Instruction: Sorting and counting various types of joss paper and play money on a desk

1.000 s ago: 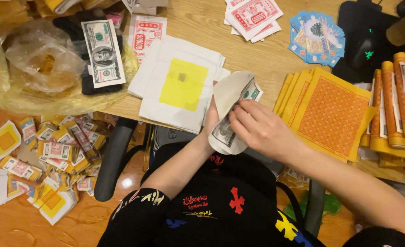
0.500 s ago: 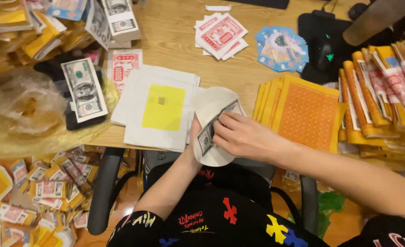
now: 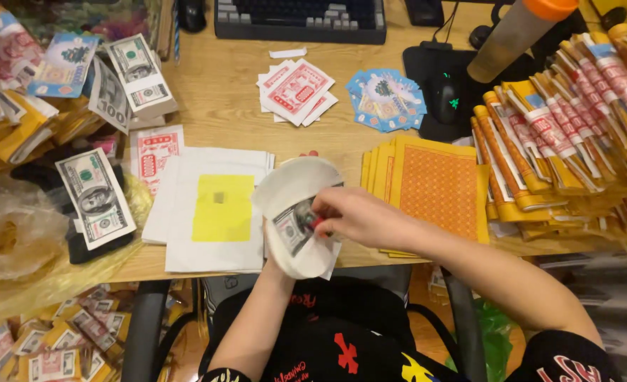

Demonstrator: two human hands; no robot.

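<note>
A curved white paper sleeve (image 3: 296, 194) stands at the near edge of the wooden desk (image 3: 221, 106), its long axis running near to far, with grey-green banknote-style paper (image 3: 290, 230) tucked inside. The left hand (image 3: 274, 258) sits beneath and behind it, mostly hidden, apparently cupping the sleeve from below; the right hand (image 3: 359, 218) reaches in from the right, fingers pinched narrow on the notes and something small and red at the sleeve's mouth. Just left lies a stack of white sheets with a yellow square (image 3: 221, 207); just right, orange patterned sheets (image 3: 437, 189). Farther off lie red-and-white printed slips (image 3: 296, 90), blue printed cards (image 3: 386, 99) and a keyboard (image 3: 299, 18). At far right, rolled yellow bundles with red-and-white bands (image 3: 575, 120); at left, banded note bundles (image 3: 95, 197).
</note>
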